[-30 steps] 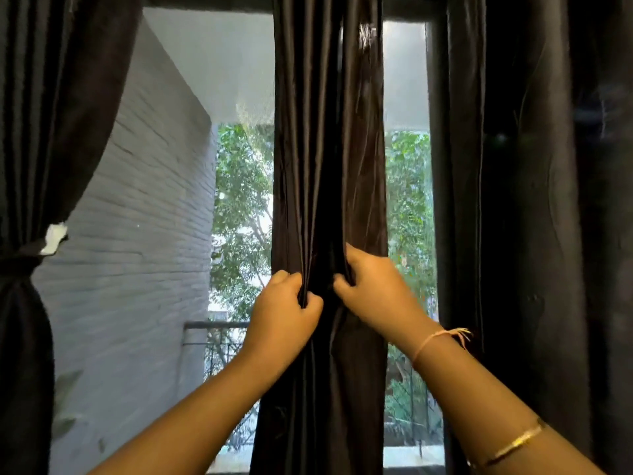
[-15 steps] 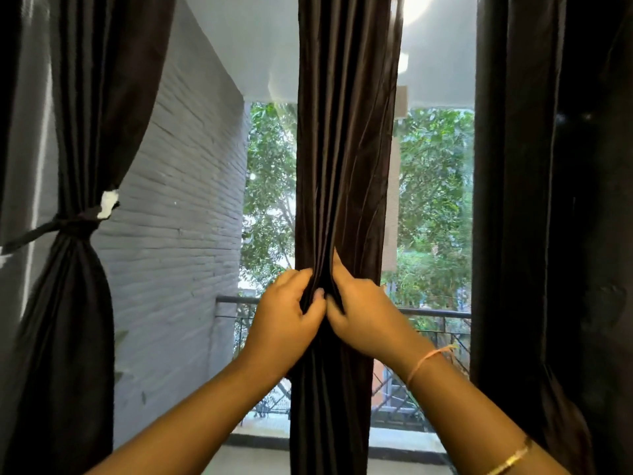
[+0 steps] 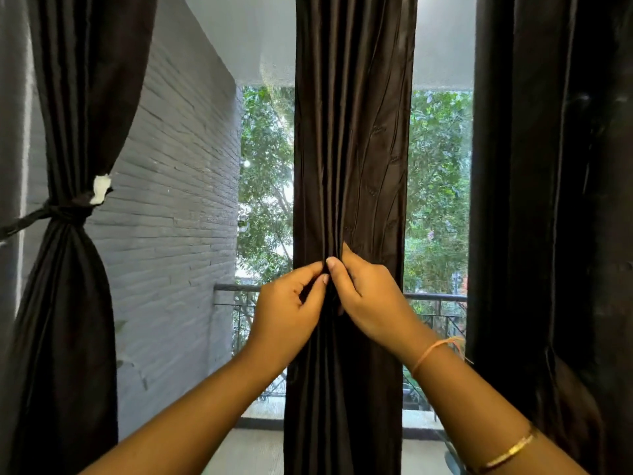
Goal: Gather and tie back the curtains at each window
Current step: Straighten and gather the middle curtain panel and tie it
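In the middle of the window point(image 3: 267, 173), the centre curtain point(image 3: 352, 149) hangs vertically straight ahead; the left hand point(image 3: 287, 313) and right hand point(image 3: 370, 303) meet at its folds, each pinching cloth, equally near.

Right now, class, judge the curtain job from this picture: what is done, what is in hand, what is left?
Done: the left curtain is gathered and bound by a dark tie. In hand: the left hand and right hand pinch folds at the front of the middle curtain, which has no tie round it. Left: tying the middle curtain, then the right curtain, which hangs loose.
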A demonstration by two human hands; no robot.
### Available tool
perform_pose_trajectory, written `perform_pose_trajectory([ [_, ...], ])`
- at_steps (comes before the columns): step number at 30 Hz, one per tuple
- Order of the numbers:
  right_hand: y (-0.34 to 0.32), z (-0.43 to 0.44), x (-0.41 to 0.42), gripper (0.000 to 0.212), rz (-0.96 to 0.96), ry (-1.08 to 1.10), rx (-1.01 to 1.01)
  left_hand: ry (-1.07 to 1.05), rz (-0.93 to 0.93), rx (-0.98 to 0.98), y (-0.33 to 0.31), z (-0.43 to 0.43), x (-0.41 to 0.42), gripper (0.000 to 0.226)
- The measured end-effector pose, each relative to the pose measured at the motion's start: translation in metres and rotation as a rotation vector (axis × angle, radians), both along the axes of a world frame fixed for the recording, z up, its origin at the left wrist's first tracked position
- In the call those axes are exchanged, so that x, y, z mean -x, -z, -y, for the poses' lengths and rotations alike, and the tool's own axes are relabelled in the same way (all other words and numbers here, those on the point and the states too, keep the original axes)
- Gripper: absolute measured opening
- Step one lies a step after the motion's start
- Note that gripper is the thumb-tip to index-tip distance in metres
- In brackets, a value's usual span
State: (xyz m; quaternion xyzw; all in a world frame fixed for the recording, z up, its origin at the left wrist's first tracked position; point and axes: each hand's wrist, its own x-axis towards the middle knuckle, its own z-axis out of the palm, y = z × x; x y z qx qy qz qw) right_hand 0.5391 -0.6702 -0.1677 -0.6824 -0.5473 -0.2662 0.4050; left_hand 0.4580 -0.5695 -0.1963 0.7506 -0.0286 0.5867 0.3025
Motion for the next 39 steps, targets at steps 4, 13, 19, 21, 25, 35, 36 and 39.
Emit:
perform_pose_trajectory([
  [4,-0.001,0.003,0.002,0.037,0.036,0.0,-0.029,-0.101,0.025,0.022,0.002,-0.003,-0.002,0.033],
  [13,-0.001,0.002,0.012,0.03,0.065,0.025,-0.054,-0.029,0.002,0.016,0.005,-0.003,0.001,0.031],
  [19,0.003,-0.002,0.014,0.034,0.103,0.081,-0.018,0.028,0.023,0.056,0.008,-0.004,0.003,0.026],
  [21,0.003,-0.003,0.014,0.032,0.126,0.128,-0.029,0.005,0.044,0.07,0.009,-0.004,0.003,0.024],
  [25,0.003,-0.003,0.015,0.031,0.125,0.141,-0.036,0.01,0.048,0.053,0.009,-0.001,0.004,0.022],
  [35,0.006,-0.004,0.013,0.036,0.144,0.133,-0.045,-0.089,-0.001,-0.047,0.007,-0.001,0.004,0.016],
  [36,0.006,-0.005,0.013,0.037,0.143,0.133,-0.042,-0.088,-0.002,-0.049,0.007,-0.001,0.003,0.017],
  [39,0.006,-0.006,0.012,0.041,0.144,0.14,-0.03,-0.071,-0.007,-0.054,0.007,0.0,0.001,0.019],
])
